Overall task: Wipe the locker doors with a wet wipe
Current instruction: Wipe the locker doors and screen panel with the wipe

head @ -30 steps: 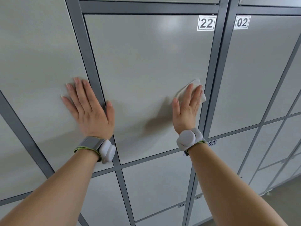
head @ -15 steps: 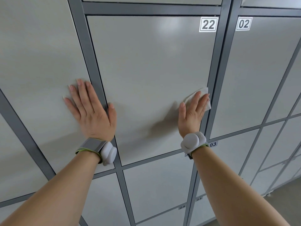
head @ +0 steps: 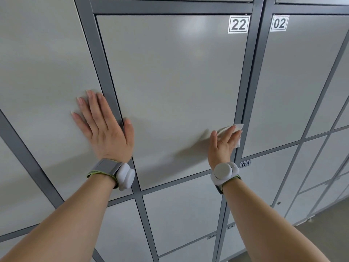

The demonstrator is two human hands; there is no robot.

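The pale grey locker door marked 22 (head: 170, 87) fills the middle of the view. My right hand (head: 221, 143) presses a white wet wipe (head: 238, 129) flat against its lower right part, close to the dark grey frame post (head: 251, 91). The fingers lie straight over the wipe and hide most of it. My left hand (head: 103, 127) rests flat with straight fingers on the neighbouring door to the left (head: 41, 72), its thumb across the frame post between the two doors.
Door 02 (head: 294, 87) stands to the right of the post, door 03 (head: 264, 178) below it. More doors run below and to the right. Grey floor (head: 324, 233) shows at the bottom right. Both wrists carry white sensor bands.
My right hand has slid the wipe down the right side of door 22. My left hand has stayed in place on the left door.
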